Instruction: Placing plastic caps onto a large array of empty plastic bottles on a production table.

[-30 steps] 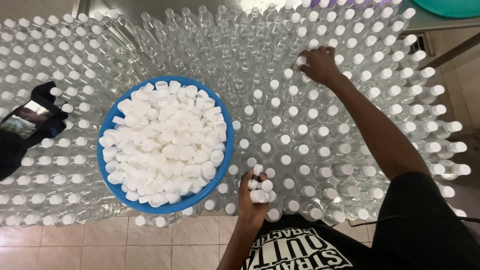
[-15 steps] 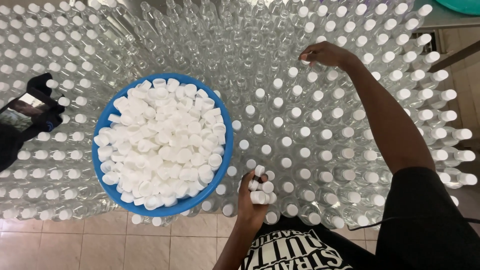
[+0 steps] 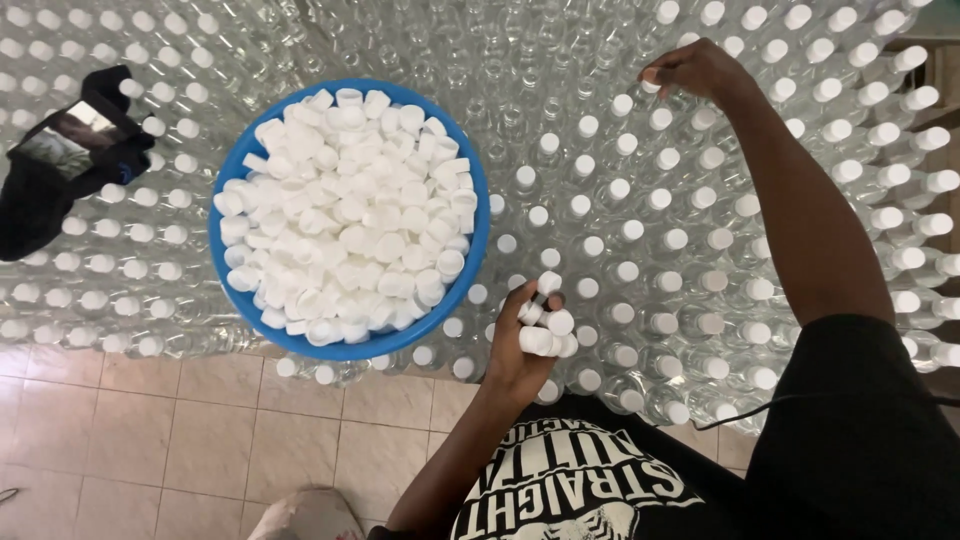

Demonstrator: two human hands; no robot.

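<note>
view from above of a dense field of clear plastic bottles (image 3: 600,60) standing upright side by side, many already topped with white caps. a round blue basin (image 3: 228,175), heaped with loose white caps (image 3: 350,215), rests on the bottles at about 9 o'clock from the frame's centre. just to its right, at 5 o'clock from the basin, the left hand (image 3: 525,340) is curled around a small handful of white caps (image 3: 545,325), thumb and fingers pressed around them. far off at 1 o'clock, the right hand (image 3: 700,72) reaches over the bottles, its fingertips pinching a white cap on a bottle top (image 3: 650,82). a black cloth with a phone (image 3: 70,140) lies at the 10 o'clock edge. beige floor tiles (image 3: 150,440) show at 7 o'clock.
</note>
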